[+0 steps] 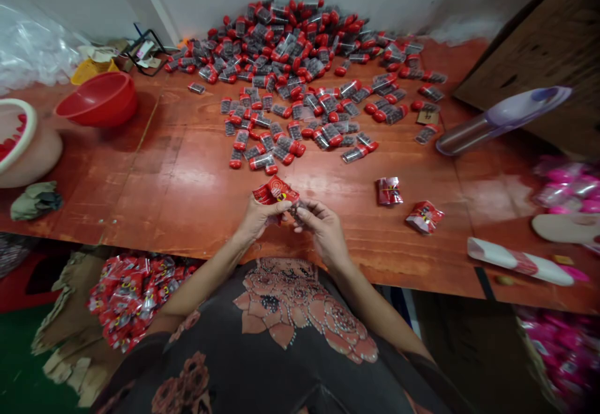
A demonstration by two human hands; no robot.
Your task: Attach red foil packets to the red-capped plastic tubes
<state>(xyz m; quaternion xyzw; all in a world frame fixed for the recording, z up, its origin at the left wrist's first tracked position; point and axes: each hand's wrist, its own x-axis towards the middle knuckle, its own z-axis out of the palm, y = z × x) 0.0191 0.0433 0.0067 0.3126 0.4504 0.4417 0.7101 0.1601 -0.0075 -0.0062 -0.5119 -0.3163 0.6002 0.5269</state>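
The red foil packet [276, 190] is pinched between the thumb and fingers of my left hand [255, 219], while just right of it my right hand [321, 231] is closed on something small and dark [296, 212] that I can't make out. Further right of the packet lie a second packet [389, 191] and a third packet [424, 217]; if my pinch slackens, the slippery foil could slide free and drop off the wooden table [140, 214].

Red foil sachet [275, 191], crumpled, yellow-and-black print showing, held tilted in the left hand [257, 215]. Fingertips [305, 210] of the right hand [324, 229] pinch a small dark object [294, 211], detail unclear, just beside the sachet's lower edge. Two similar sachets [389, 191] lie to the right; loose clear red-capped tubes [281, 120] lie scattered farther ahead.
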